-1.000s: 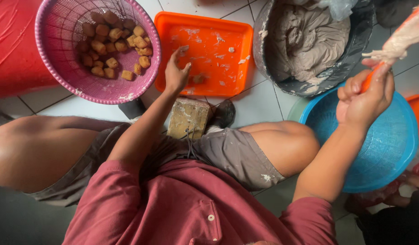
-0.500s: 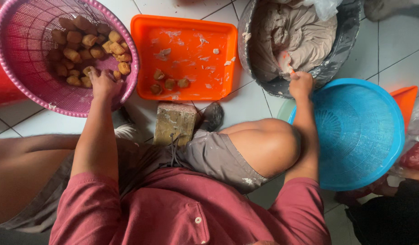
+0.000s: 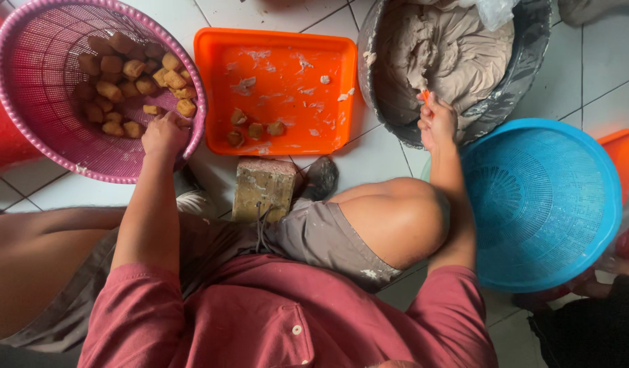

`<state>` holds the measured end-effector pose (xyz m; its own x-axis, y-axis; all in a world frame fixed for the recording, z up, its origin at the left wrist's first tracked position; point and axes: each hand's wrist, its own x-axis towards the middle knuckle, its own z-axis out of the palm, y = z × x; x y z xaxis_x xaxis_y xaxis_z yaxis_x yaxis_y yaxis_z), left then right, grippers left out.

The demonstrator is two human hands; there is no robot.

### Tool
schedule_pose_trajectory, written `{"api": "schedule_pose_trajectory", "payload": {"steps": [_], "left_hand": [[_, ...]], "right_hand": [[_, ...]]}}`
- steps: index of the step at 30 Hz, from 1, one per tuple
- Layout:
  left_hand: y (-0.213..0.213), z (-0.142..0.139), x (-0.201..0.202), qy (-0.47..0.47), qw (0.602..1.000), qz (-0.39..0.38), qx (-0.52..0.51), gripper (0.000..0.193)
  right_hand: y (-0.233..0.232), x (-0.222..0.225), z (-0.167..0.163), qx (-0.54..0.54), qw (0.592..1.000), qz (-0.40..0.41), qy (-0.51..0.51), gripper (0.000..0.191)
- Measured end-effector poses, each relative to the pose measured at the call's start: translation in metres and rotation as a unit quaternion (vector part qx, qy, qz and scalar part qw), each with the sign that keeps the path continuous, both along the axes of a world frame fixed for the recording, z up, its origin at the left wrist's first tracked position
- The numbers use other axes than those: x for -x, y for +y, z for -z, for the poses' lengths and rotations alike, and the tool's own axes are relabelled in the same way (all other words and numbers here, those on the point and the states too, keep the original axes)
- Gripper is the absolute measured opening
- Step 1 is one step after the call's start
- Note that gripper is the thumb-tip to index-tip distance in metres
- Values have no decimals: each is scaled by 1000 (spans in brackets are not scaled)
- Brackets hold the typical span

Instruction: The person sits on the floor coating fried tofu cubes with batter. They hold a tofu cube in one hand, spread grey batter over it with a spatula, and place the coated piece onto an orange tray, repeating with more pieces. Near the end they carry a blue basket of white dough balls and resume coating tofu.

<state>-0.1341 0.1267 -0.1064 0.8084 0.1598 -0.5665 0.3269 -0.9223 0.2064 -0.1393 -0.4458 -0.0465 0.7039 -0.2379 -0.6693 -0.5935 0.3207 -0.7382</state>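
Below, at the upper left of the frame, your left hand (image 3: 163,135) reaches into the round pink perforated plastic basket (image 3: 38,146), fingers curled down among the golden-brown, rough-skinned fried tofu puffs (image 3: 127,85) heaped inside; whether the fingers grip a piece you cannot tell. At upper centre lies the flat rectangular orange plastic tray (image 3: 280,51), smeared with pale paste and carrying a few small brown pieces (image 3: 256,129) near its lower edge. At upper right, your right hand (image 3: 437,123) rests at the rim of the round grey metal basin (image 3: 526,61) lined with plastic film and filled with thick, sticky greyish-beige paste (image 3: 451,51); its fingers pinch a small orange tool (image 3: 425,97). Just right of that forearm sits the round blue woven-mesh plastic basket (image 3: 539,204). A weathered rectangular brick (image 3: 263,187) lies on the pale tiled floor (image 3: 389,153) below the tray.
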Motion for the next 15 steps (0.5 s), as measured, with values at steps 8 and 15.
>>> {"api": "schedule_pose_trajectory", "payload": {"steps": [8,15], "left_hand": [[10,-14,-8,112,993,-12,45,50],[6,-37,-9,-277,933,-193,120,16]], "right_hand": [[0,28,-23,-121,984,80,-101,22],[32,14,-141,-124,971,8,-206,7]]}}
